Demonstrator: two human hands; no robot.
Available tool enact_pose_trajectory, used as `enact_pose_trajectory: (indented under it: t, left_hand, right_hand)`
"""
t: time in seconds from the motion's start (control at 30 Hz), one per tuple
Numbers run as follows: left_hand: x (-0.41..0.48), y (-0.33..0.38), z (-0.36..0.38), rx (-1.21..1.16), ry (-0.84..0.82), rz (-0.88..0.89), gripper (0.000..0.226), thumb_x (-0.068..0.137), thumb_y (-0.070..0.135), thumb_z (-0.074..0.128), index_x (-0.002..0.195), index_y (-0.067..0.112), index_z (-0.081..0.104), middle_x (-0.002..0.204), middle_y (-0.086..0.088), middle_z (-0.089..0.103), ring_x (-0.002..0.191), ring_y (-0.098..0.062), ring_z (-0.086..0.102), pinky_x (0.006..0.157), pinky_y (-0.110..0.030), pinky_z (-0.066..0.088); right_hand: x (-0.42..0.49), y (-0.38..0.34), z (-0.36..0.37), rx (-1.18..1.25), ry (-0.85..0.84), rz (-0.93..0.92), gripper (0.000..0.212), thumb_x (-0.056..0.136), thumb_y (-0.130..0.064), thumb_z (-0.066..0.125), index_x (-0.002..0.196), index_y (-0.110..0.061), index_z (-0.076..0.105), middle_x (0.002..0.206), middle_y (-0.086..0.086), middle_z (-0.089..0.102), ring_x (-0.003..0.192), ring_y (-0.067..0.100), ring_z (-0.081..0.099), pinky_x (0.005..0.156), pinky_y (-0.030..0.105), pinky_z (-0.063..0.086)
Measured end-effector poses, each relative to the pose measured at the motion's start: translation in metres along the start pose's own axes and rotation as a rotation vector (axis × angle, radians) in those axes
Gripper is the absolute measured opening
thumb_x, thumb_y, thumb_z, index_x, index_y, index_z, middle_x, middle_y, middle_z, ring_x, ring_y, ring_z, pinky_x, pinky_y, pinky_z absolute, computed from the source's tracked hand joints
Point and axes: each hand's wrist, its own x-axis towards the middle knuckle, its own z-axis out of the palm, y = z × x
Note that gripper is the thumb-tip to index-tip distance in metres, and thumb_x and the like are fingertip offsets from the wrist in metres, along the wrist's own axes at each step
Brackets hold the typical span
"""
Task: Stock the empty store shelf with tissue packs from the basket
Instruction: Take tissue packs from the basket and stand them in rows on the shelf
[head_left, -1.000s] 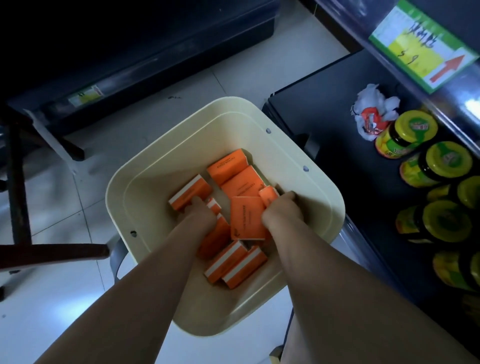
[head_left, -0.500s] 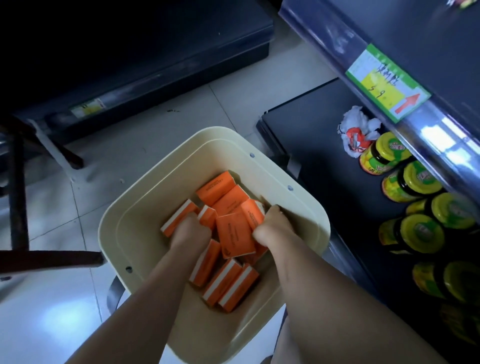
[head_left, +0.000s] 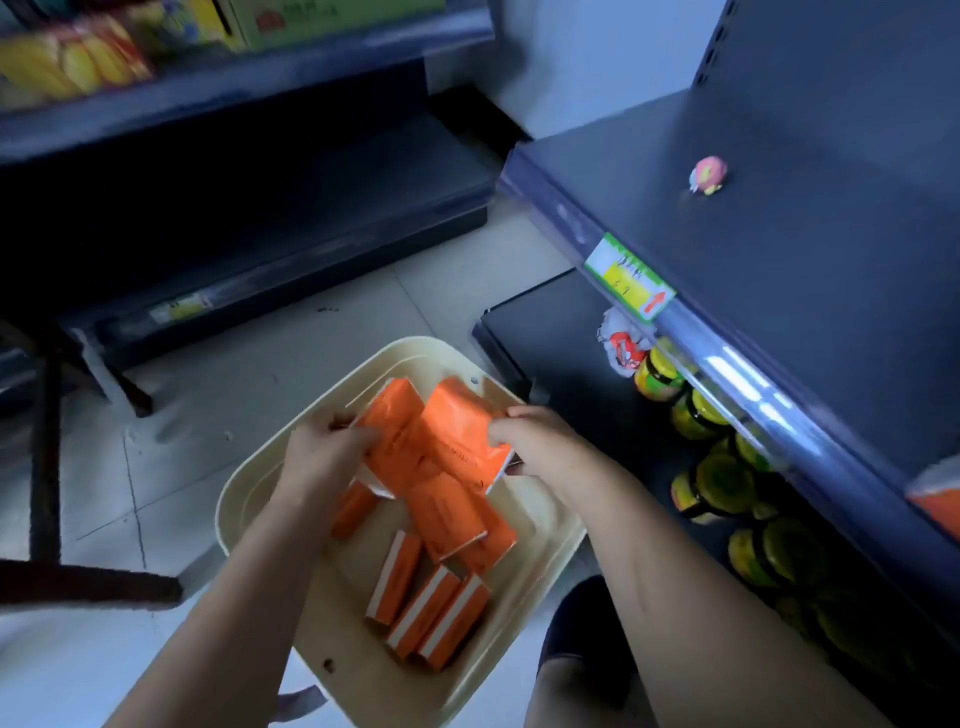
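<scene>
A cream plastic basket (head_left: 260, 483) sits on the floor below me with several orange tissue packs (head_left: 415, 603) lying in it. My left hand (head_left: 324, 449) grips one side of a raised bunch of orange packs (head_left: 400, 431). On the other side, my right hand (head_left: 535, 441) grips a second pack (head_left: 457, 431) in the same bunch. The bunch is lifted above the rest, over the basket's far end. The dark, mostly bare shelf (head_left: 779, 270) stands to the right, above the basket. An orange pack (head_left: 940, 504) shows at its right edge.
A small pink toy (head_left: 707, 175) lies on the bare shelf. A green and yellow price tag (head_left: 628, 278) hangs on its front rail. Yellow-lidded jars (head_left: 701, 410) and a crumpled white wrapper (head_left: 621, 340) fill the shelf below. Another dark shelf unit (head_left: 260, 218) stands across the tiled floor.
Both hands have lifted a bunch of orange packs up out of the pile in the basket. The view has tilted up, showing the upper shelf.
</scene>
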Motion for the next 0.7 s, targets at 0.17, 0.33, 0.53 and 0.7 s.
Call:
enact_pose_trajectory:
  t: [0.17,0.33,0.53,0.7]
  left_hand:
    - [-0.049,0.054,-0.022,-0.314,-0.112,0.111,0.018,0.087,0.006,0.071,0.1,0.018,0.073,0.073,-0.001,0.068,0.054,-0.006,0.063,0.051,-0.021,0.051]
    - [-0.103,0.1,-0.028,-0.467,-0.279,0.203,0.01,0.092,0.012,0.07,0.098,0.019,0.072,0.072,-0.002,0.072,0.067,-0.019,0.071,0.069,-0.043,0.06]
    - [-0.179,0.159,0.002,-0.49,-0.534,0.396,0.01,0.094,0.01,0.066,0.103,0.013,0.069,0.084,-0.013,0.071,0.07,-0.026,0.072,0.074,-0.047,0.06]
    - [-0.249,0.211,0.044,-0.43,-0.797,0.561,0.024,0.083,0.017,0.075,0.105,0.011,0.07,0.095,-0.016,0.074,0.088,-0.03,0.072,0.084,-0.052,0.061]
  right_hand:
    - [-0.075,-0.056,-0.024,0.031,0.056,-0.188,0.009,0.083,-0.026,0.065,0.087,-0.018,0.063,0.072,0.004,0.067,0.072,0.023,0.068,0.068,0.037,0.06]
    - [-0.154,-0.088,-0.057,-0.004,0.209,-0.363,0.033,0.078,-0.032,0.077,0.103,-0.012,0.069,0.1,0.014,0.076,0.09,0.031,0.076,0.079,0.055,0.064]
    - [-0.276,-0.083,-0.131,-0.113,0.452,-0.485,0.036,0.069,-0.035,0.078,0.099,-0.017,0.07,0.097,0.013,0.076,0.089,0.032,0.076,0.081,0.056,0.063]
    - [-0.375,-0.038,-0.199,-0.031,0.653,-0.529,0.015,0.088,-0.017,0.079,0.101,-0.016,0.073,0.092,0.011,0.076,0.081,0.028,0.073,0.08,0.047,0.06]
